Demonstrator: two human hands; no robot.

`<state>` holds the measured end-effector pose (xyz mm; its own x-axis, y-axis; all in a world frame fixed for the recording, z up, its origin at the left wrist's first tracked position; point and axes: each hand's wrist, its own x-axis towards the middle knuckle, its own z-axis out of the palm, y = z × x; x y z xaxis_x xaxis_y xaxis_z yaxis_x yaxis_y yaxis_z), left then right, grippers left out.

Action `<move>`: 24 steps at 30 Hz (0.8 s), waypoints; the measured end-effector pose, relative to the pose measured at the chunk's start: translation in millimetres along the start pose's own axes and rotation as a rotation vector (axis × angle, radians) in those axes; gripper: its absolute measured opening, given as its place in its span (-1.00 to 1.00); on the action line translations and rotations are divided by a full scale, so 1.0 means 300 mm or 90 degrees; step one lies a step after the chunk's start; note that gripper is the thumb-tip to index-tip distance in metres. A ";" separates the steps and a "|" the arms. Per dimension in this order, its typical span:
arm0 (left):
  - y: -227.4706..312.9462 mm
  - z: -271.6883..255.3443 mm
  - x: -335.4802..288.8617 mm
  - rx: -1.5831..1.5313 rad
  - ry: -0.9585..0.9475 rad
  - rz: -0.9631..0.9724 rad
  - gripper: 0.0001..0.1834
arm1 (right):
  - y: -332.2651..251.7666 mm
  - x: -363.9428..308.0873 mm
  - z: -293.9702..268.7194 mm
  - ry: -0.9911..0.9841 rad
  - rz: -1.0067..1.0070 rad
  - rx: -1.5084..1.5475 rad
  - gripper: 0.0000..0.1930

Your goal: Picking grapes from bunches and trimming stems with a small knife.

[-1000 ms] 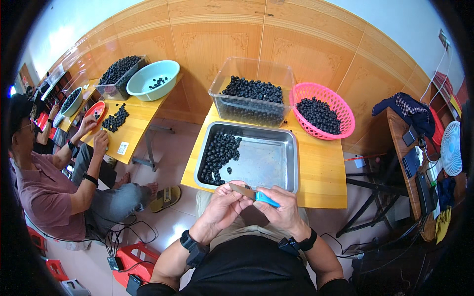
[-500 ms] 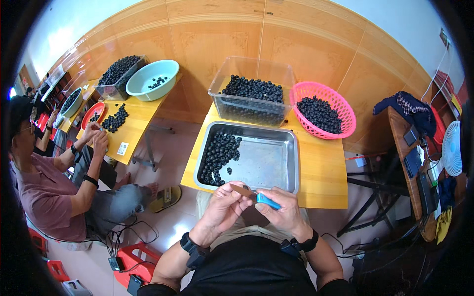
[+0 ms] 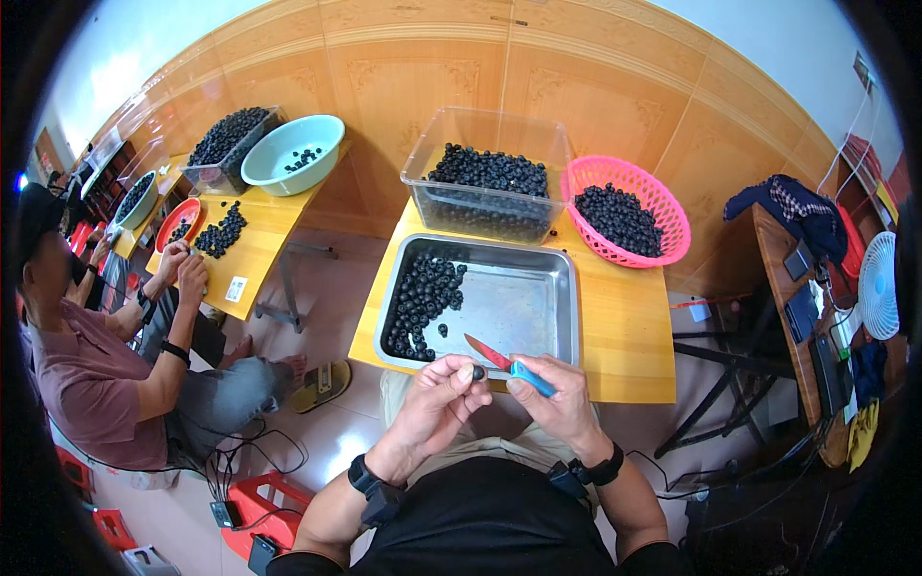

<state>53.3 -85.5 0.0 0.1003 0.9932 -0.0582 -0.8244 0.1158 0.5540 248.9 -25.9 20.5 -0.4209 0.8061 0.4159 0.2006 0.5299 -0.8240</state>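
Over the near edge of a steel tray (image 3: 523, 298), my left hand (image 3: 437, 398) pinches one small black round part (image 3: 477, 372) between thumb and fingertips. My right hand (image 3: 562, 398) is closed around the blue handle of a knife (image 3: 531, 378). Its blade looks reddish and points up and left over the tray, apart from the held part. Many similar black round parts (image 3: 423, 302) lie loose in the tray's left half, some showing a hole or ring. The exact kind of these parts is too small to tell.
Behind the tray stand a clear plastic bin (image 3: 485, 197) and a pink basket (image 3: 679, 216), both holding black parts, on a yellow table (image 3: 629, 360). At left a person (image 3: 106, 355) works at another table beside a pale green basin (image 3: 298, 158). A red stool (image 3: 264, 514) is lower left.
The knife blade has swung away from my left hand, up and to the right. The black part between my left fingertips now shows clearly.
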 end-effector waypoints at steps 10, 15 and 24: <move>-0.029 -0.005 -0.013 0.046 0.015 -0.028 -0.84 | -0.009 -0.002 0.054 -0.038 -0.098 0.035 -0.59; -0.026 -0.026 -0.004 0.075 0.002 -0.055 -0.84 | -0.005 0.000 0.054 -0.007 -0.120 0.020 -0.68; 0.109 -0.076 0.103 1.192 0.121 0.320 -0.74 | 0.189 0.294 -0.265 0.321 -0.067 -0.246 -0.70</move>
<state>16.9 -50.9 -2.7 -0.0757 0.9306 0.3581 0.7987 -0.1584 0.5805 293.5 96.0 41.1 -0.0063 0.7200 0.6939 0.5245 0.5932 -0.6107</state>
